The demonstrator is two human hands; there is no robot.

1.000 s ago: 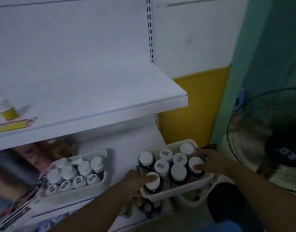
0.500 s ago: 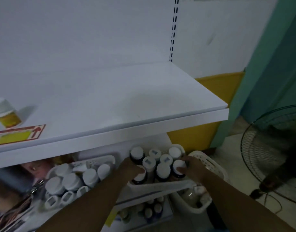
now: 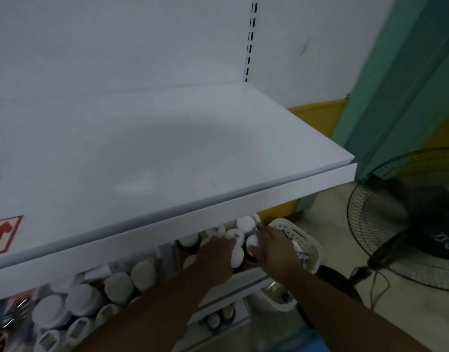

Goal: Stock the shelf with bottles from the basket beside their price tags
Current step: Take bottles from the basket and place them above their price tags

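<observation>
Noted cluster of dark bottles with white round caps (image 3: 245,223) low down, beneath front lip of white flat shelf board (image 3: 167,153), just left of white perforated plastic basket (image 3: 302,235). Left hand (image 3: 215,255) laid over caps, back up; grip hidden, cannot tell. Right hand (image 3: 274,250) curled round one bottle at cluster's right edge. Red-bordered price tag with arrow (image 3: 2,235) on board's far left, well apart. Black wire-caged floor fan (image 3: 408,219) at right.
</observation>
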